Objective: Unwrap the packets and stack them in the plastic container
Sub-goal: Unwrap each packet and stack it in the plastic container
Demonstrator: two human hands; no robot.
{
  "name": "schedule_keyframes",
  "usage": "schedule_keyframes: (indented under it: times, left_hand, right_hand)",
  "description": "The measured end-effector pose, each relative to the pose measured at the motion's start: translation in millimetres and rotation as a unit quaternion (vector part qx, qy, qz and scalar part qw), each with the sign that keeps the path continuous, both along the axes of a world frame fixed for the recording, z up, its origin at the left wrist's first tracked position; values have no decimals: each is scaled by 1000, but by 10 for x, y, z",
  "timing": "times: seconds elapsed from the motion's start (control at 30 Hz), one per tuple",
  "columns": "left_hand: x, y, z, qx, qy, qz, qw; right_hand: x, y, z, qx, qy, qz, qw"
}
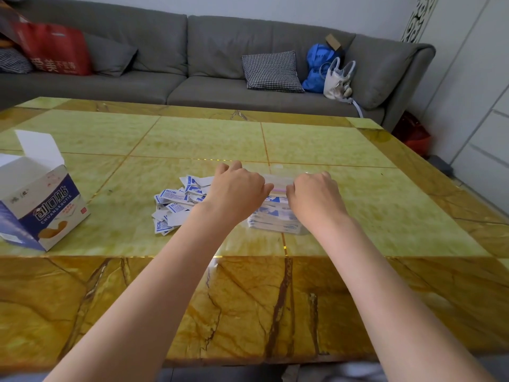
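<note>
A clear plastic zip bag (276,180) lies on the table with a neat stack of white-and-blue packets (272,217) inside it. My left hand (238,187) and my right hand (314,193) both pinch the bag's upper part near its pink seal line, fingers curled, one hand on each side. Left of the bag lies a loose heap of white-and-blue paper wrappers (176,206), partly hidden behind my left wrist.
An open white-and-blue cardboard box (41,208) stands at the table's left edge. The yellow-green marble table (192,139) stretches back to a grey sofa (176,59) holding cushions and bags.
</note>
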State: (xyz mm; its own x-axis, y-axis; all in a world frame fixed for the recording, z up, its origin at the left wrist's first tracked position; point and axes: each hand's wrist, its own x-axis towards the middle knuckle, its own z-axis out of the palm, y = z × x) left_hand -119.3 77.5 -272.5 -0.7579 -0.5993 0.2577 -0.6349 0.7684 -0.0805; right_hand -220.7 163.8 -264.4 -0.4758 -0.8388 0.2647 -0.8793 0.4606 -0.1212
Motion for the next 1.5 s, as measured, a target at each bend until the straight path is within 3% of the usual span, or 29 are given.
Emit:
schedule_keyframes:
  times: [0.17, 0.33, 0.43, 0.53, 0.63, 0.73, 0.83, 1.03, 1.23, 1.37, 1.43, 1.5]
  left_hand:
    - [41, -19, 52, -6, 58, -11, 998]
    - [260, -132, 118, 2, 159, 3, 987]
    - [506, -299, 18, 48, 138, 40, 988]
    - [797, -385, -176, 141, 44, 72, 986]
    - [1038, -365, -330, 192, -28, 27, 981]
    - [1230, -325, -345, 196, -22, 26, 980]
    - [1436, -291, -322, 196, 0, 4, 981]
    - [1768, -239, -301, 238, 70, 16, 969]
    - [1765, -218, -255, 270, 66, 41, 960]
    - [1769, -224, -208, 249, 96, 67, 961]
    - [1758, -242, -220, 228, 74, 80, 968]
    - [1729, -238, -243, 222, 37, 78, 971]
  right_hand:
    - [-62, -6, 4, -52, -26, 9, 998]
    - [209, -41, 171, -131, -37, 159, 978]
    - [498, -144, 117, -110, -73, 219, 967]
    - [778, -269, -51, -33, -106, 248, 962]
    - [954, -368, -260, 60, -120, 248, 959]
    - [994, -455, -469, 111, -54, 229, 966]
    - [998, -487, -554, 133, -51, 228, 963]
    - [1129, -382, -486, 49, -54, 309, 948]
    - [1093, -332, -256, -35, -323, 230, 917]
    - [1069, -294, -187, -74, -499, 138, 852]
    - [1068, -281, -174, -61, -552, 115, 823]
    - [1059, -272, -170, -37, -557, 109, 822]
